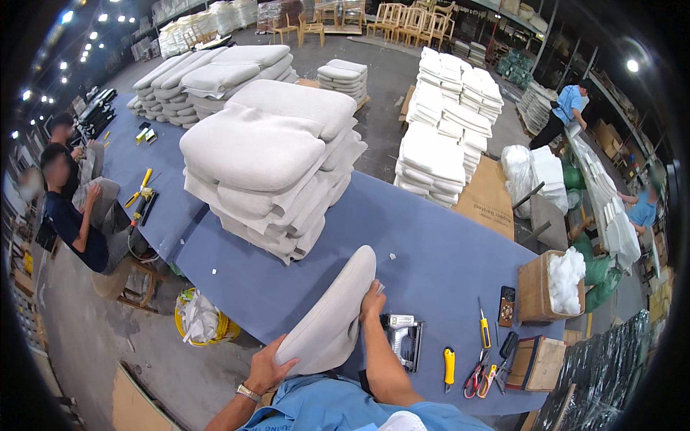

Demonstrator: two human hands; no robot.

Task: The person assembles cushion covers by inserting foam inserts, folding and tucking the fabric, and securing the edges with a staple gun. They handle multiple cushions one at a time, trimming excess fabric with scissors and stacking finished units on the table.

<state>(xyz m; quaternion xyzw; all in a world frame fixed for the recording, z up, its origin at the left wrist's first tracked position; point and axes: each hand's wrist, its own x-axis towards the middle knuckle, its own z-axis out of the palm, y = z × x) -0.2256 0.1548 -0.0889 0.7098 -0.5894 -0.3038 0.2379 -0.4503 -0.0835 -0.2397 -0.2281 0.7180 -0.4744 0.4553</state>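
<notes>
One tilted cushion runs lengthwise from near left to far right; left hand pinches its near end, right hand grips its right side, fingertips hidden.

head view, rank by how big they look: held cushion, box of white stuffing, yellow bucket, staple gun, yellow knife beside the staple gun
1. held cushion
2. box of white stuffing and yellow bucket, too alike to rank
3. staple gun
4. yellow knife
</notes>
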